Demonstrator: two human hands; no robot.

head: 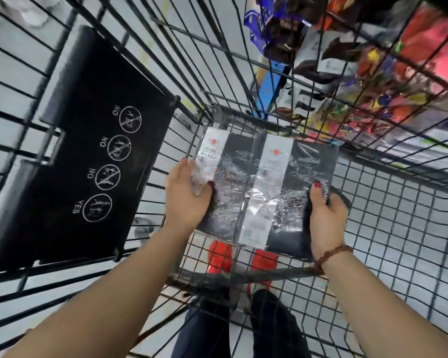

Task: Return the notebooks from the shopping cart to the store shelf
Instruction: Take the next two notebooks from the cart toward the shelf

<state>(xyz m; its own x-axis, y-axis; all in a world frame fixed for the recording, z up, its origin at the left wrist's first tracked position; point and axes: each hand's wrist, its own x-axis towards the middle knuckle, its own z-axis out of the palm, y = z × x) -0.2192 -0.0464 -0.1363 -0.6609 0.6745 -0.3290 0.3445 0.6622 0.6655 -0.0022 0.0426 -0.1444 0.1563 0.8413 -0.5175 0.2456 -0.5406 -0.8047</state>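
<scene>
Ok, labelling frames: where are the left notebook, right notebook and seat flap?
left notebook (230, 202): head view, dark cover
right notebook (287, 223): head view, dark cover
seat flap (93, 125): head view, black panel

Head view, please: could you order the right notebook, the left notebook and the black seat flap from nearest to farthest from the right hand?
1. Right notebook, gripped by the right hand at its right edge.
2. Left notebook, to its left, held by the left hand.
3. Black seat flap, at the far left.
</scene>
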